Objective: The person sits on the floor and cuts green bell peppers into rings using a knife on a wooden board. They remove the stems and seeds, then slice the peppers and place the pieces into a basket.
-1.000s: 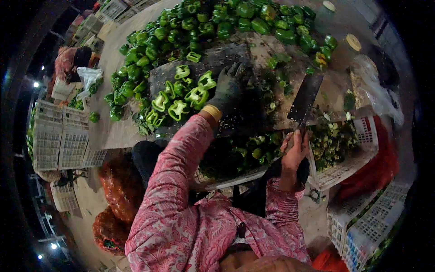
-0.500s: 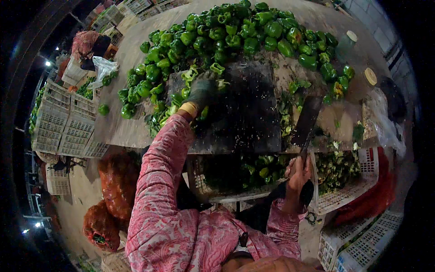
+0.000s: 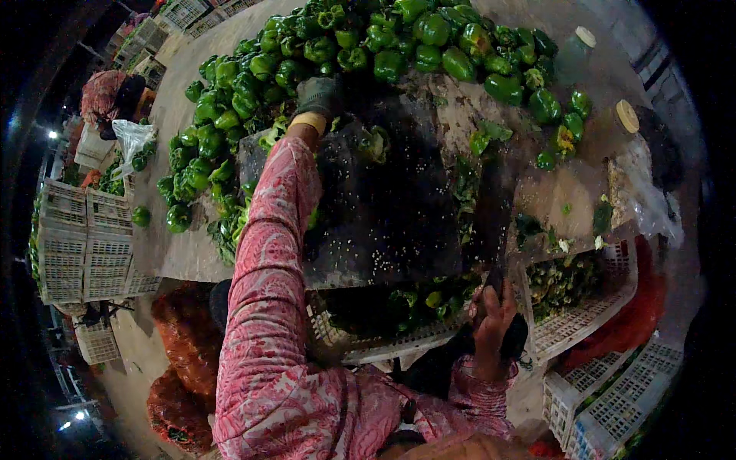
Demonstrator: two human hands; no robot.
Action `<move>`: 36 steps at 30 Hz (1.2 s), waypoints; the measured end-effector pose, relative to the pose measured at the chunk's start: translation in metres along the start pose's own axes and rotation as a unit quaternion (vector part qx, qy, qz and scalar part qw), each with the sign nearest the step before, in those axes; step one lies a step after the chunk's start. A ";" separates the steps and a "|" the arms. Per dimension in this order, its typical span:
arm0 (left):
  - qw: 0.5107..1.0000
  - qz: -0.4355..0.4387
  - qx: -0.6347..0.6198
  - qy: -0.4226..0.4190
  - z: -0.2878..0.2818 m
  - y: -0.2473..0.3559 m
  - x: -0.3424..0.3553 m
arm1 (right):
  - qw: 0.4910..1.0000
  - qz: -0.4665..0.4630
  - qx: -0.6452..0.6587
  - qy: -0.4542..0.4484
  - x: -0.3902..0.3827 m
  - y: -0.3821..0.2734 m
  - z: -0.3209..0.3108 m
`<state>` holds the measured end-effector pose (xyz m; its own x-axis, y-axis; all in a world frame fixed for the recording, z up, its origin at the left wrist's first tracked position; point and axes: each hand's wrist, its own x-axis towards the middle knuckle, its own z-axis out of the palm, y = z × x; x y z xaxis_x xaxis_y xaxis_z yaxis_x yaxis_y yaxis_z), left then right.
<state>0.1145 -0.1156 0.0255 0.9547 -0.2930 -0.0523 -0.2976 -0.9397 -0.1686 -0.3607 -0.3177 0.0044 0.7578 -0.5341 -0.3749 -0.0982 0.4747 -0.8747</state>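
My left hand [image 3: 318,97], in a dark glove with a yellowish cuff, reaches the near side of a heap of whole green bell peppers [image 3: 319,50]. Its fingers are hidden behind the back of the hand. In my bare right hand [image 3: 493,322] is a knife [image 3: 494,277], gripped by its handle at the table's front edge; its dark blade is hard to make out against the board. A dark cutting board [image 3: 399,207] lies between my hands, strewn with pale seeds. One pepper piece [image 3: 375,144] rests on it, and more cut pieces lie partly behind my left forearm.
Below the table edge stand a crate of green peppers [image 3: 410,307] and a white crate [image 3: 567,333] of trimmings. Jars [image 3: 573,57] and a clear plastic bag [image 3: 648,203] are at the right. Red mesh sacks [image 3: 186,345] and stacked crates [image 3: 65,241] stand left. Another person [image 3: 103,96] bends far left.
My left hand has moved from the cut pieces on the board forward to the heap. My right hand has lowered slightly with the knife. The view has shifted.
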 end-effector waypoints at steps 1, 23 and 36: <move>0.999 0.028 0.008 0.033 -0.006 -0.006 -0.001 | 1.000 -0.021 0.001 -0.005 0.002 0.002 0.002; 0.994 -0.045 -0.064 0.077 0.009 -0.007 -0.016 | 0.995 -0.028 -0.083 -0.049 0.004 0.023 -0.012; 0.979 -0.156 -0.055 0.116 0.013 0.013 0.016 | 0.998 0.051 -0.033 -0.030 0.001 0.013 -0.006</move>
<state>0.1255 -0.1304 0.0098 0.9774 -0.0085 0.2114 -0.0015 -0.9994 -0.0335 -0.3650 -0.3161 -0.0087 0.7793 -0.4412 -0.4451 -0.2167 0.4766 -0.8520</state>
